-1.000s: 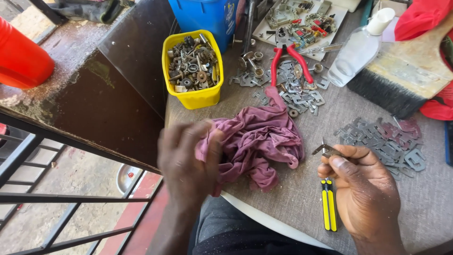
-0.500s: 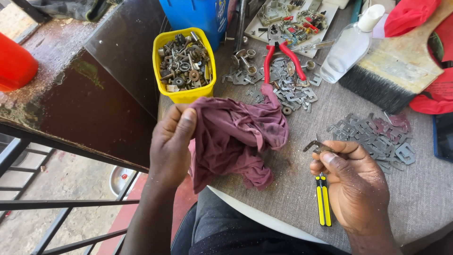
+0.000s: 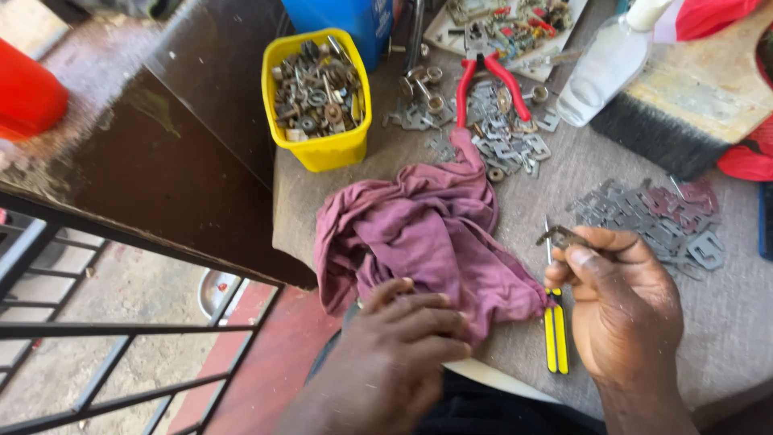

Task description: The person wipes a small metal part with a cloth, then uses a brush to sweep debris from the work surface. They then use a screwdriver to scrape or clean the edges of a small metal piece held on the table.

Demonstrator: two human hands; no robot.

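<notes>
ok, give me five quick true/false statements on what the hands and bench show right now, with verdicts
1. The right hand pinches a small metal piece between thumb and fingers. True.
2. The left hand rests on the near edge of the purple cloth. True.
3. The yellow tub is empty. False: it is full of small metal parts.
4. The red-handled pliers are in the right hand. False: they lie on the bench beyond the cloth.
5. A yellow-handled tool lies on the bench beside the right hand. True.
</notes>
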